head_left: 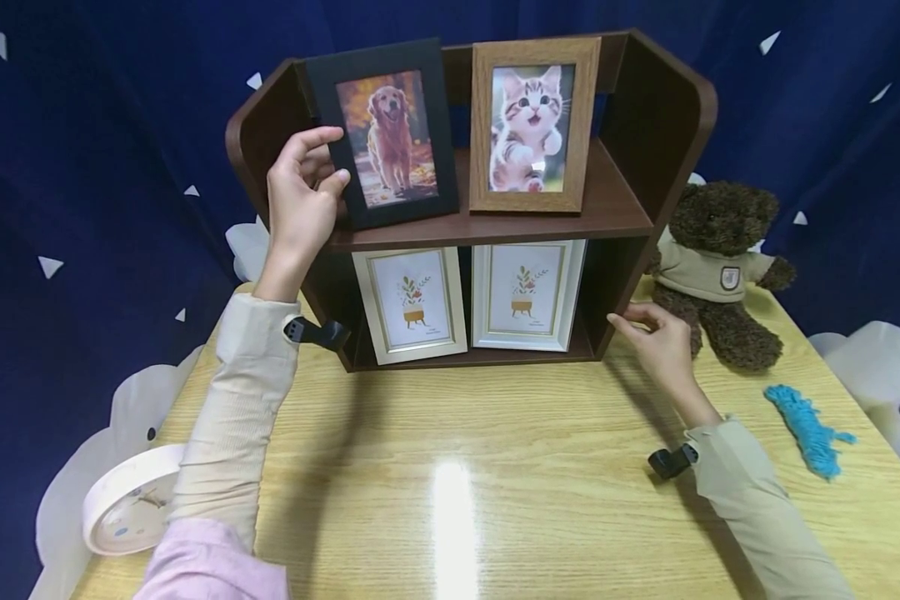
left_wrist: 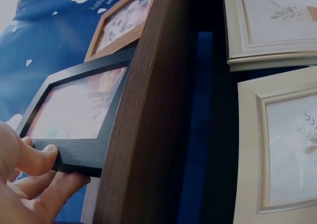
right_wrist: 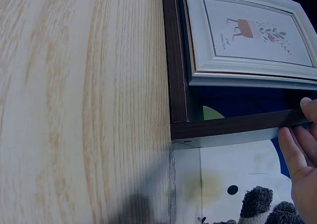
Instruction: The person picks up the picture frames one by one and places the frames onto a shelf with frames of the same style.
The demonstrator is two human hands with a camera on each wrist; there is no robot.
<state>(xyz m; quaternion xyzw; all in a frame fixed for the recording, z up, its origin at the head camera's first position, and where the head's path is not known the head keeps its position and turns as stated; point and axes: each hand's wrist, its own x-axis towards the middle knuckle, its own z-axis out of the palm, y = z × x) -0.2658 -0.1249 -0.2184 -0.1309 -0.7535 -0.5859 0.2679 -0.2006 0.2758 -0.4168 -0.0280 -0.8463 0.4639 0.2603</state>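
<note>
My left hand (head_left: 303, 192) pinches the left edge of a black picture frame (head_left: 447, 167) with a dog photo. That frame leans slightly tilted on the upper shelf of a dark brown two-tier shelf unit (head_left: 420, 236). In the left wrist view, the thumb lies on the front of the frame and the fingers go behind it. Beside it stands a wooden picture frame (head_left: 482, 125) with a kitten photo. My right hand (head_left: 660, 346) grips the lower front edge of the unit's right side panel, thumb inside and fingers outside in the right wrist view.
On the lower shelf stand a cream picture frame (head_left: 371, 308) and a white picture frame (head_left: 482, 300). A brown teddy bear (head_left: 708, 267) and a blue yarn bundle (head_left: 808, 429) are at the right. A round white clock (head_left: 127, 508) stands at the left of the wooden table (head_left: 390, 467).
</note>
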